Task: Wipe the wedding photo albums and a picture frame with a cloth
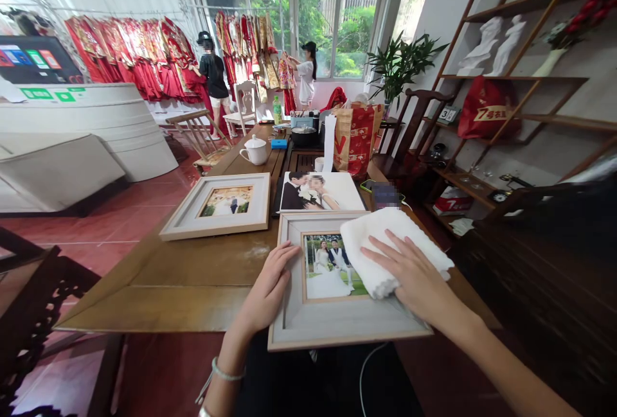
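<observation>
A light wooden picture frame (357, 328) with a wide pale mat lies at the table's near edge, tilted a little. It holds a photo (325, 269) of a couple outdoors. My left hand (270, 282) grips the frame's left side, fingers over the rim and thumb out of clear sight. On the upper right of the frame rests a folded white towel (371, 237), hiding that corner. My right hand (414, 275) lies flat on the towel with fingers spread, pressing it to the frame. A second framed photo (180, 227) lies to the left.
Behind the frame lies an unframed wedding print (344, 189), with a phone (388, 195) beside it. Farther back stand a lidded white mug (254, 150) and a red-and-tan paper bag (357, 137). A white cable (362, 375) hangs below. Two people stand by racks of red garments (139, 51).
</observation>
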The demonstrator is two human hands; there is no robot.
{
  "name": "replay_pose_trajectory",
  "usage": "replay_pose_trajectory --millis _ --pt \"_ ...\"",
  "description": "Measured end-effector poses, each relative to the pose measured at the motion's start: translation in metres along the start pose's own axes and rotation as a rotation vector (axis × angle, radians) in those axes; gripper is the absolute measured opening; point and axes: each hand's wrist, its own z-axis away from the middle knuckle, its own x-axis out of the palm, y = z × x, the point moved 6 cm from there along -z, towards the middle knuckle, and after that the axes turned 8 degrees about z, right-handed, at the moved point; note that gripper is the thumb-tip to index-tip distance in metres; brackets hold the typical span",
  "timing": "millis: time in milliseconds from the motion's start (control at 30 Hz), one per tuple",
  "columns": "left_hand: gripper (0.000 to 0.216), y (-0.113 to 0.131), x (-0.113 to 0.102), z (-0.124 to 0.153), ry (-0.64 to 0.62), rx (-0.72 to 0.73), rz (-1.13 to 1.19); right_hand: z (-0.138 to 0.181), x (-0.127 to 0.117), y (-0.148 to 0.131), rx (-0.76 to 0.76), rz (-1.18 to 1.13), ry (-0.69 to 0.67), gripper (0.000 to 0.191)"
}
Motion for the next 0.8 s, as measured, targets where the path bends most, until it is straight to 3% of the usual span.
replay_pose_trajectory --millis 100,267,333,500,633,800 --pt "0.042 0.0 0.0 0.0 0.006 -0.002 -0.001 -0.008 0.002 -0.023 0.037 -0.033 -0.034 0.089" --pt "0.042 -0.004 0.001 0.0 0.012 0.003 -0.006 0.017 -0.013 -0.078 -0.188 -0.361 -0.205 0.103" --pt "0.042 -0.006 0.001 0.0 0.014 0.011 -0.01 0.036 -0.027 -0.087 -0.251 -0.485 -0.247 0.099" --pt "0.042 -0.005 0.001 0.001 -0.007 0.008 -0.01 0.08 -0.045 -0.063 -0.249 -0.55 -0.181 0.065" --pt "0.042 -0.005 0.001 0.0 0.002 0.0 -0.014 0.09 -0.02 -0.025 -0.133 -0.392 -0.119 0.084" --pt "0.042 -0.005 0.002 0.001 -0.01 -0.015 -0.026 0.049 0.004 -0.002 0.059 -0.304 -0.006 0.094"
